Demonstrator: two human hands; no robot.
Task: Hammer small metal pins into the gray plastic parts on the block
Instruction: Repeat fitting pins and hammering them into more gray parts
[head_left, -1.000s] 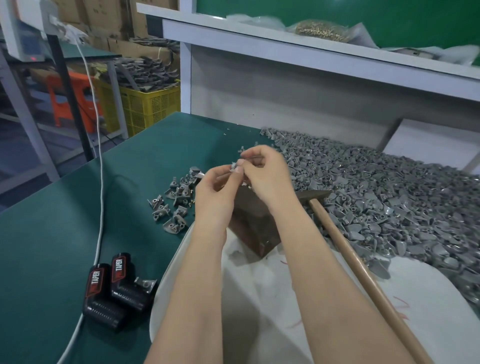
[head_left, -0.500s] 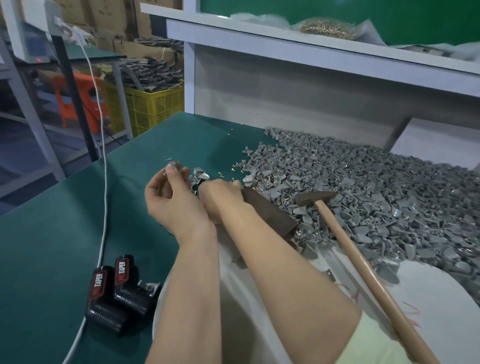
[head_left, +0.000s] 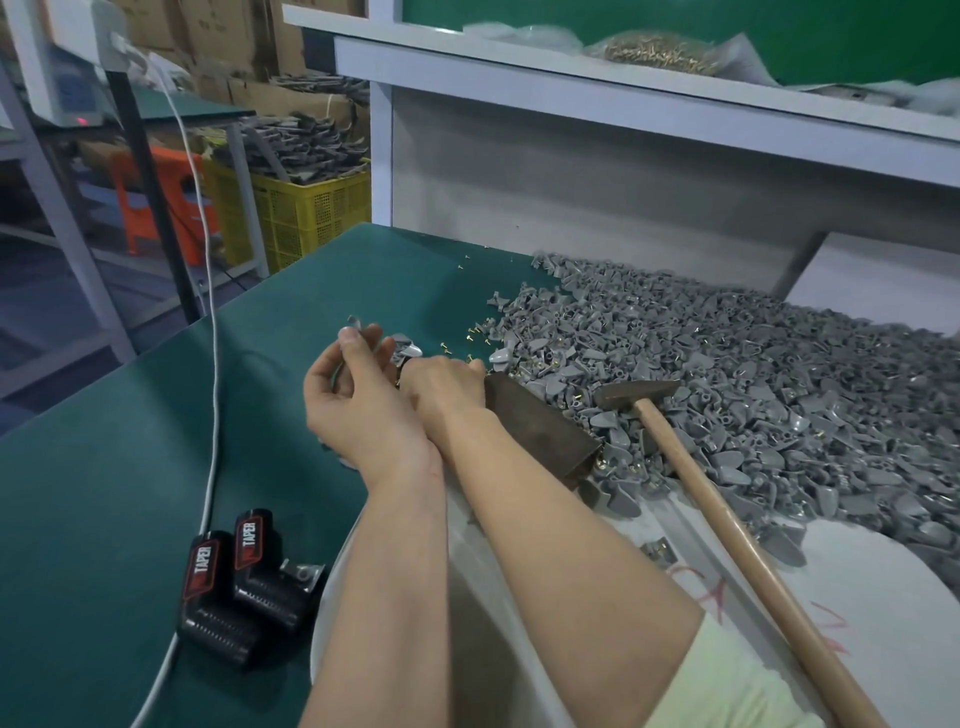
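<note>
1. Head view: we see the left hand (head_left: 363, 410) raised above the green desk (head_left: 130, 441). Its grip pinches one gray plastic part (head_left: 355, 322) at the fingertips.
2. The right hand (head_left: 441, 387) lies knuckles-up, touching the dark block (head_left: 540, 423), near loose brass pins (head_left: 474, 329). Its fingers are hidden, so we cannot tell the grip's state.
3. The hammer (head_left: 727, 525) lies untouched, its head on the pile of gray parts (head_left: 753, 374) beside the block.
4. Two black battery packs (head_left: 234, 582) lie beside a white cable (head_left: 210, 322).
</note>
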